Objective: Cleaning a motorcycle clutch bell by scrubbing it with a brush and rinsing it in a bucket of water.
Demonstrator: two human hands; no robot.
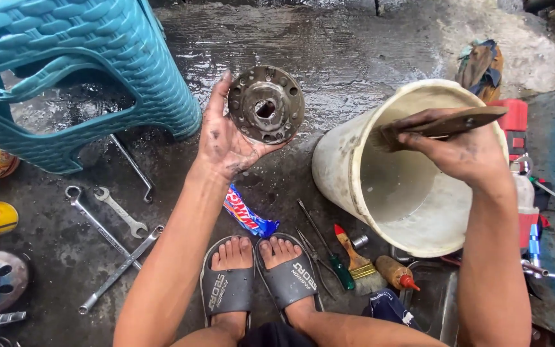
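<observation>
- The left hand [226,138] is half open, palm up, fingers spread behind a round metal hub [266,104]; the thumb and fingertips cup its rim, so the hub stands on edge facing the camera, its centre hole and ring of smaller holes in view.
- The left arm reaches up from the lower edge of the view, forearm nearly straight, wrist bent back. The hub is held above the wet concrete floor [354,51], just right of a teal plastic stool [97,58].
- The right hand [464,151] is closed around a brush [441,123] with a dark wooden handle; the bristle end points left, over the mouth of a tilted cream bucket [354,173].
- The right arm comes up along the right side, wrist over the bucket's rim.
- Both hands are smeared with dark grease.
- On the floor: spanners [114,225] at left, a blue wrapper [248,218] near the sandalled feet [261,273], a green-handled screwdriver [329,247] and a second brush [358,260] beside the bucket.
</observation>
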